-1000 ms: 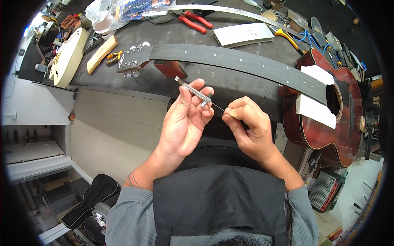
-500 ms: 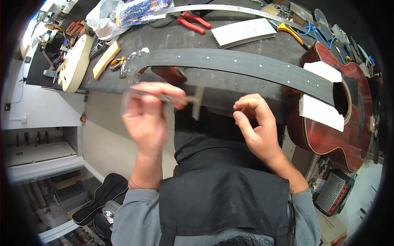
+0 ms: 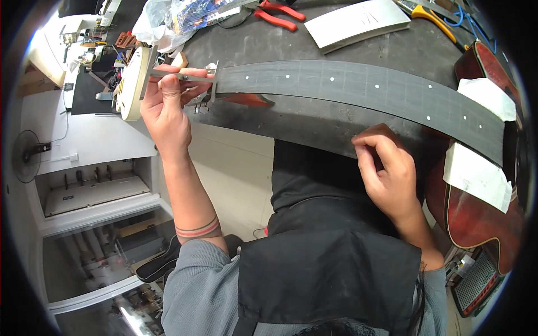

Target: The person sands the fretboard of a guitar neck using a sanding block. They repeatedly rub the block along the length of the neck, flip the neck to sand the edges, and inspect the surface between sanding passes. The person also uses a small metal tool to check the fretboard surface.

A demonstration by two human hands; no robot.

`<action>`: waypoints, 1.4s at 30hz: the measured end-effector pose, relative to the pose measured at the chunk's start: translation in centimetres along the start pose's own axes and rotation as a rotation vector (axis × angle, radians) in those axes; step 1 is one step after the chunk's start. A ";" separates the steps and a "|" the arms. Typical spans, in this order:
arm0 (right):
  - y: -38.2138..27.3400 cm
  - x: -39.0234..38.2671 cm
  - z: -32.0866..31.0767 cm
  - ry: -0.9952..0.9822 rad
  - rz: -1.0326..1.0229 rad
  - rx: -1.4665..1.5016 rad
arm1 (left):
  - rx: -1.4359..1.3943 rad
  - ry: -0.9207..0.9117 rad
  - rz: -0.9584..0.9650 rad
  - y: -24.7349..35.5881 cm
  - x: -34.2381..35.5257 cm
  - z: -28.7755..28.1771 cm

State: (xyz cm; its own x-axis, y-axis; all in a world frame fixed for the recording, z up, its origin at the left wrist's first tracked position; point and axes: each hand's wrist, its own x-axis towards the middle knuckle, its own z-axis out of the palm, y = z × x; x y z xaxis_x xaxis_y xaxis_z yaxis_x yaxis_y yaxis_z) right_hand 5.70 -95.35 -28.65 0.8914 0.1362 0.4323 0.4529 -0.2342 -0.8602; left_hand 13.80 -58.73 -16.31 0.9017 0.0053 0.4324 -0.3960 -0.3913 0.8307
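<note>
- Left hand (image 3: 170, 115) pinches a metal tool (image 3: 186, 78) between thumb and fingers, its crossbar at the fretboard's (image 3: 358, 85) left end — contact unclear.
- Right hand (image 3: 392, 171) curls over the near edge of the bench (image 3: 314, 122); whether it grips anything cannot be told.
- Bare bench flanks the fretboard on 2 sides.
- Tuning pegs (image 3: 202, 106) (partly hidden); guitar body (image 3: 473, 221) cut off rightward.

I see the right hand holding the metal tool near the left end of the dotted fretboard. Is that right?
Not quite: the left hand is holding the metal tool near the left end of the dotted fretboard, as the head view shows.
</note>
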 end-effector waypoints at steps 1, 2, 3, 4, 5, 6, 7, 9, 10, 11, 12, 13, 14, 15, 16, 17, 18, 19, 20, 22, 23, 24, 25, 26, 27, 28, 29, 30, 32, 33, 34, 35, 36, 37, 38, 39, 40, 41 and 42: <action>0.0 0.1 -0.1 -0.002 -0.009 0.008 | 0.004 0.000 -0.007 -0.2 0.1 -0.1; 0.1 0.2 -0.2 -0.003 -0.017 0.015 | 0.014 0.001 -0.014 -0.2 0.1 -0.1; 0.1 0.3 -0.2 -0.007 -0.019 0.025 | 0.024 0.001 -0.020 -0.2 0.1 -0.1; 0.2 0.2 -0.3 -0.014 -0.022 0.034 | 0.033 0.004 -0.026 -0.2 0.0 -0.2; 0.2 0.2 -0.4 -0.021 -0.025 0.042 | 0.037 0.008 -0.032 -0.2 0.0 -0.3; 0.2 0.2 -0.5 -0.030 -0.014 0.064 | 0.035 0.009 -0.034 -0.1 0.0 -0.1; 0.2 0.3 -0.6 -0.041 -0.006 0.087 | 0.032 0.015 -0.034 0.2 0.0 0.0; 0.3 0.3 -0.8 -0.059 -0.004 0.119 | 0.047 0.037 -0.044 0.5 -0.3 0.0; 0.4 0.3 -0.9 -0.059 -0.007 0.121 | 0.061 0.035 -0.044 0.5 -0.2 0.2; 0.5 0.3 -1.0 -0.061 -0.011 0.124 | 0.076 0.033 -0.043 0.5 -0.1 0.3; 0.5 0.3 -1.0 -0.062 -0.008 0.134 | 0.091 0.032 -0.043 0.6 0.0 0.4; 0.6 0.3 -1.1 -0.063 -0.008 0.141 | 0.110 0.041 -0.044 0.7 -0.1 0.5; 0.7 0.3 -1.1 -0.065 -0.007 0.149 | 0.129 0.050 -0.045 0.8 -0.1 0.8; 0.7 0.2 -1.2 -0.069 -0.004 0.146 | 0.149 0.059 -0.046 0.8 -0.2 1.0; 0.6 0.3 -1.3 -0.075 -0.002 0.143 | 0.168 0.069 -0.040 0.9 -0.2 1.1; 0.6 0.4 -1.4 -0.082 0.001 0.140 | 0.187 0.078 -0.034 1.0 -0.2 1.2; 0.5 0.4 -1.5 -0.087 0.004 0.143 | 0.206 0.087 -0.028 1.0 -0.2 1.3; 0.4 0.4 -1.5 -0.089 0.004 0.144 | 0.194 0.090 -0.025 0.9 -0.2 1.2; 0.4 0.4 -1.6 -0.092 0.004 0.144 | 0.183 0.092 -0.022 0.6 -0.3 0.9; 0.4 0.4 -1.7 -0.094 0.008 0.141 | 0.184 0.089 -0.023 0.5 -0.4 0.6; 0.4 0.4 -1.8 -0.096 0.010 0.139 | 0.198 0.083 -0.028 0.5 -0.5 0.5; 0.2 0.4 -1.8 -0.096 0.022 0.140 | 0.211 0.078 -0.033 0.5 -0.6 0.5; 0.1 0.4 -1.7 -0.094 0.031 0.139 | 0.209 0.074 -0.038 0.6 -0.7 0.5; 0.0 0.3 -1.7 -0.092 0.040 0.139 | 0.207 0.070 -0.044 0.6 -0.7 0.6; 0.1 0.3 -1.7 -0.089 0.040 0.138 | 0.205 0.066 -0.049 0.6 -0.7 0.6; 0.1 0.4 -1.6 -0.087 0.040 0.140 | 0.208 0.066 -0.049 0.6 -0.7 0.6; 0.1 0.4 -1.6 -0.085 0.041 0.143 | 0.212 0.067 -0.049 0.6 -0.7 0.6; 0.1 0.5 -1.5 -0.083 0.042 0.142 | 0.215 0.068 -0.049 0.6 -0.7 0.5; 0.0 0.4 -1.5 -0.076 0.043 0.138 | 0.228 0.064 -0.043 0.7 -0.7 0.5; 0.0 0.4 -1.5 -0.074 0.041 0.133 | 0.234 0.062 -0.040 0.7 -0.7 0.5; 0.0 0.4 -1.5 -0.072 0.038 0.127 | 0.236 0.056 -0.033 0.8 -0.7 0.6; 0.0 0.3 -1.5 -0.069 0.035 0.122 | 0.239 0.050 -0.025 0.8 -0.6 0.6; 0.0 0.3 -1.5 -0.069 0.033 0.114 | 0.241 0.043 -0.018 0.8 -0.6 0.7; 0.0 0.4 -1.5 -0.070 0.031 0.106 | 0.233 0.044 -0.012 1.0 -0.5 0.7; 0.0 0.5 -1.5 -0.071 0.030 0.097 | 0.226 0.044 -0.006 1.3 -0.5 0.8; 0.1 0.5 -1.4 -0.073 0.028 0.099 | 0.218 0.044 0.000 1.6 -0.4 0.8; 0.2 0.4 -1.4 -0.073 0.026 0.100 | 0.192 0.042 0.016 1.9 -0.4 1.1; 0.2 0.3 -1.3 -0.073 0.024 0.100 | 0.167 0.040 0.032 2.2 -0.3 1.6; 0.2 0.3 -1.3 -0.071 0.024 0.097 | 0.141 0.038 0.047 2.5 -0.2 2.2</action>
State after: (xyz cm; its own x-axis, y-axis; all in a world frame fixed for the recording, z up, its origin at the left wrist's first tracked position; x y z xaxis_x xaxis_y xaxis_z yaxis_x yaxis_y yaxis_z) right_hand 6.11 -96.64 -28.33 0.8969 0.2005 0.3941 0.4249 -0.1446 -0.8936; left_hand 12.98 -61.78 -15.13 0.8743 0.0180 0.4851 -0.4071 -0.5171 0.7529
